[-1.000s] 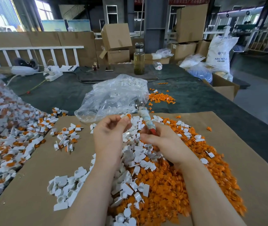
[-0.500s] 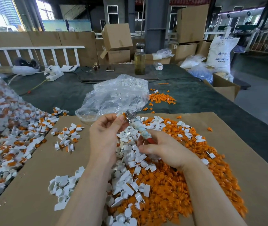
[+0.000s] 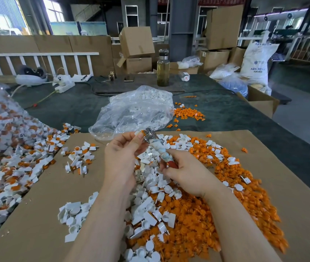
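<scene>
Head view: the right hand (image 3: 188,175) grips the stiff, tape-wrapped tool (image 3: 160,151) low on its handle above the parts heap (image 3: 197,214), its metal tip against a small, light, probably slippery cap (image 3: 139,132) pinched by its rim in the left hand (image 3: 123,156).

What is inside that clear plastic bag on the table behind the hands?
Small white plastic pieces show through the clear bag, heaped toward its far end. Glare and crumpled film hide whatever lies in the near folds and at the bottom.
</scene>
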